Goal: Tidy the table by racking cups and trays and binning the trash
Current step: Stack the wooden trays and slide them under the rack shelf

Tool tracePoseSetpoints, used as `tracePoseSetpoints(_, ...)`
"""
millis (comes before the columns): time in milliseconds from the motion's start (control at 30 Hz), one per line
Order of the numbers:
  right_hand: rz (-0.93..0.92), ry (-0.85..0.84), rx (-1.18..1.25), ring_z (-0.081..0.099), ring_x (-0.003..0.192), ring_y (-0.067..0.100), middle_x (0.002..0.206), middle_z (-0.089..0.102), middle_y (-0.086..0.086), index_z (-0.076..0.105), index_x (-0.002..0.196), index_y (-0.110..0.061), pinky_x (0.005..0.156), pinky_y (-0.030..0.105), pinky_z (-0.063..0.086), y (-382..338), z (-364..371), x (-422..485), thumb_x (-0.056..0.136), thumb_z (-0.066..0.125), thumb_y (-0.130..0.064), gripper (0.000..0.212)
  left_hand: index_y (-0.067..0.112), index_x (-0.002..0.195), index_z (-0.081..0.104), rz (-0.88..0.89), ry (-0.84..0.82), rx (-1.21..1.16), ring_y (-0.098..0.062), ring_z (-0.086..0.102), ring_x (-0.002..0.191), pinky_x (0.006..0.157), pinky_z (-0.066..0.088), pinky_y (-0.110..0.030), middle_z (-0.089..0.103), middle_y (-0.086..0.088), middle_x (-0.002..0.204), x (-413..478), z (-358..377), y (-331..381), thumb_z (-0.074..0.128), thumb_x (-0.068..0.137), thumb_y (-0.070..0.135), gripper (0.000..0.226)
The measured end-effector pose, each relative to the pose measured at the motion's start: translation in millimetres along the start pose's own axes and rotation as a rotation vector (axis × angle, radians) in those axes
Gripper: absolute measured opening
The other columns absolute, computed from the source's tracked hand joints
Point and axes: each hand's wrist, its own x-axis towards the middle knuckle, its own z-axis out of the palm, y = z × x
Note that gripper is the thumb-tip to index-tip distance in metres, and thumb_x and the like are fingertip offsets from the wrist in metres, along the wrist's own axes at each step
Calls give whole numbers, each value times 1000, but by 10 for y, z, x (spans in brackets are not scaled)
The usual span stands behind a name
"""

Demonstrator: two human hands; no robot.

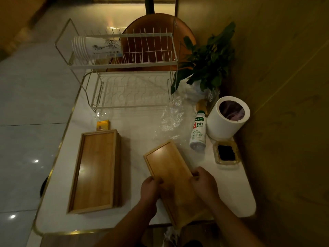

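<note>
Both hands grip a wooden tray (166, 160) at the table's near edge, my left hand (150, 190) on its left rim and my right hand (204, 184) on its right rim. A stack of wooden trays (97, 169) lies flat to the left. A white two-tier wire rack (128, 63) stands at the far end, with a stack of paper cups (96, 48) lying on its upper tier's left. A white bin (228, 118) stands at the right. Beside it lie a white drink bottle (197, 132) and crumpled clear plastic wrap (171, 116).
A potted plant (208, 61) stands at the far right beside the rack. A small square dish (226, 153) with dark contents sits below the bin. A small yellow box (102, 125) lies beyond the tray stack. An orange chair (151, 31) stands behind the rack. The table edge (58, 150) runs along the left.
</note>
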Motion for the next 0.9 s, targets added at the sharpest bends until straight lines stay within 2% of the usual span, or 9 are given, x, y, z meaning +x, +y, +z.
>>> tracePoseSetpoints(67,-25,-26,145,61,87,9,105,69,-3,65,110,-21,75,28,52,-47,-109,-56,85,72,-23,26,3,94,69,11,-17,-20,-31,66,81,69,58,-40,68,-18,88,-18,-54,15,56,91,12,16)
tracePoseSetpoints(167,-1,-37,436,64,94,5,107,69,-3,66,122,-19,76,25,54,-210,-307,-155,79,80,-19,45,3,118,66,42,-135,-53,-33,63,109,97,53,-52,66,-20,121,-136,-99,89,58,93,21,32)
tracePoseSetpoints(233,-29,-15,496,64,95,3,108,70,-6,67,122,-20,74,21,52,-342,-427,-219,77,81,-20,47,10,141,52,66,-220,-63,-30,59,120,100,51,-53,61,-12,134,-260,-119,165,62,94,35,54)
tracePoseSetpoints(333,-138,2,470,68,87,-2,98,73,-15,70,113,-33,67,16,55,-607,-477,-358,77,80,-25,38,28,145,46,120,-357,-91,-27,58,123,101,49,-59,59,-4,138,-445,-100,338,66,86,57,69)
tracePoseSetpoints(433,-284,-21,357,66,82,2,91,67,-16,67,105,-40,68,23,59,-868,-286,-542,82,72,-19,31,29,139,51,244,-433,-142,-28,69,111,91,57,-52,71,-6,123,-565,-44,493,65,87,53,59)
tracePoseSetpoints(600,-513,-80,132,59,95,1,108,56,-15,60,123,-36,82,23,54,-962,10,-666,89,62,-23,36,14,120,65,396,-229,-168,-32,73,94,72,60,-37,76,-13,101,-548,-155,569,53,102,27,25)
tracePoseSetpoints(667,-488,-113,163,59,100,0,113,59,-17,61,123,-37,87,24,54,-915,-19,-645,90,62,-32,33,17,119,66,409,-208,-156,-28,75,92,68,59,-33,77,-10,102,-499,-259,579,48,104,25,25)
tracePoseSetpoints(800,-328,133,57,60,103,10,119,57,-12,58,126,-32,85,31,55,-687,-263,-432,92,59,-35,34,32,116,68,393,-212,-144,-20,76,90,62,61,-30,78,2,104,-424,-443,615,46,104,30,24)
tracePoseSetpoints(900,-186,2,3,60,110,17,127,57,-6,52,136,-26,86,33,51,-618,-378,-253,95,52,-44,44,31,110,69,327,-195,-182,-21,76,90,62,62,-34,78,1,103,-393,-550,642,47,103,32,23)
